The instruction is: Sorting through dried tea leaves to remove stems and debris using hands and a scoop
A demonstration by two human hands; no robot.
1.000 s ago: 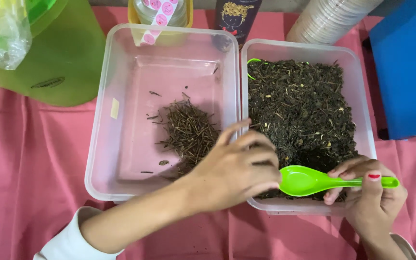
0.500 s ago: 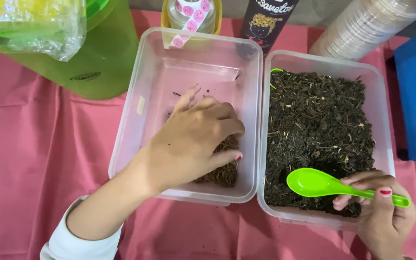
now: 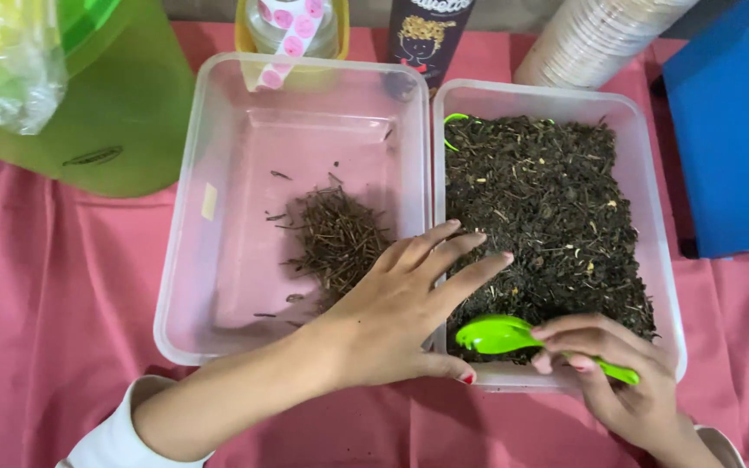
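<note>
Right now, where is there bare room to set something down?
Bare pink cloth lies left of the stem container, below the green jug. That container's far-left floor is bare too. The leaf container is full, with left hand, right hand and green spoon crowding its near end.

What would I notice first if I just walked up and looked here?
The bright green spoon, held in the right hand, dips into a clear tub full of dark crumbly bits on the right. Beside it, the left hand stretches open across both tubs, next to a small stick pile in the left tub.
</note>
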